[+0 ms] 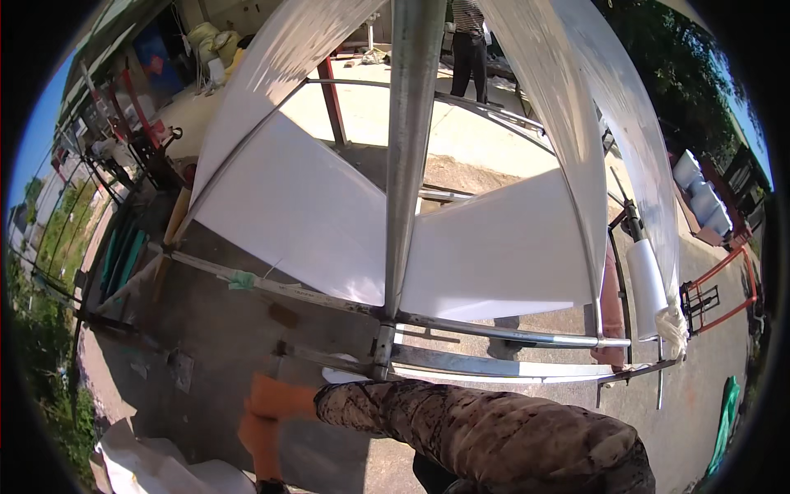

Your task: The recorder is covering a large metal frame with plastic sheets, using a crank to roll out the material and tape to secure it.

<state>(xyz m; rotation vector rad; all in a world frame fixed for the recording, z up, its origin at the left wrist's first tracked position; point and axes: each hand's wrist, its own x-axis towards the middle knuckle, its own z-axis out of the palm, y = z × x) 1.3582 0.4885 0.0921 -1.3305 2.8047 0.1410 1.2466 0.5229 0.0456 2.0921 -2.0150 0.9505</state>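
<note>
My right hand [284,399] reaches leftward at the end of a camouflage sleeve, below a horizontal metal bar [346,305]. Just under it, my left hand [262,440] comes up from the lower edge, and the two hands meet or nearly meet. Their fingers blur together in the picture, so whether they grip anything is hidden. An upright metal post [409,156] stands ahead, joined to the bar. Behind the post hang a white sheet [288,210] on the left and another white sheet [506,247] on the right. Clear plastic film [539,74] drapes over the frame.
A white roll [646,288] stands at the frame's right side. White sheeting [156,461] lies at the lower left. A person [469,49] stands beyond the frame. Red metal frames [724,284] and a green cloth [726,424] are at the right. Green strips [241,280] wrap the bar.
</note>
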